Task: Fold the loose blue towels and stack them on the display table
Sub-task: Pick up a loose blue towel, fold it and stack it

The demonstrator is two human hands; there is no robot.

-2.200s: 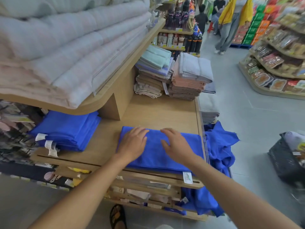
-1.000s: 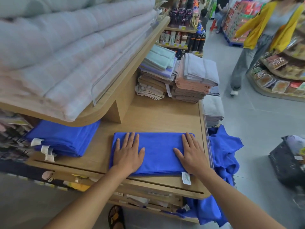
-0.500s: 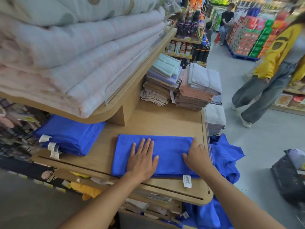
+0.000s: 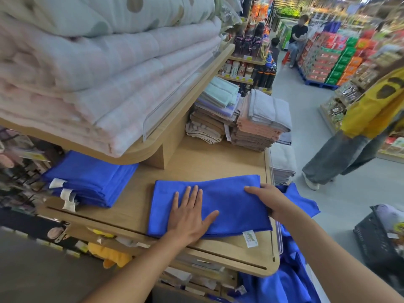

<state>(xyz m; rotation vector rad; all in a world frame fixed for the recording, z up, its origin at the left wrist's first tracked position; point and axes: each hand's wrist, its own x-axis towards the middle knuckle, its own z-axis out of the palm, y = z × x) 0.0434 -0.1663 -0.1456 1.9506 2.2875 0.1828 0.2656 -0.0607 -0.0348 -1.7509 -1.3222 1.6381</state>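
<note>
Near the left edge of the display table (image 4: 196,162), tucked under the upper shelf (image 4: 175,119), sits my stack of folded blue towels (image 4: 91,182), white tags hanging off its near side. A strip of bare wood separates it from the blue towel (image 4: 229,193) I am working on, which lies folded flat across the front right part of the table, its label poking out at the near right corner.

My left hand (image 4: 190,211) lies palm down on the towel's near middle, fingers spread wide and flat, gripping nothing. My right hand (image 4: 269,197) is at the towel's right end by the table's right edge, fingers curled around the cloth, pinching that end.

Over the right edge, loose blue towels (image 4: 290,278) hang in a heap below table level. At the back right corner stand stacks of grey, pink and brown towels (image 4: 255,123); the wood between them and my towel is open. A dark basket (image 4: 376,237) on the floor far right holds cloth.
</note>
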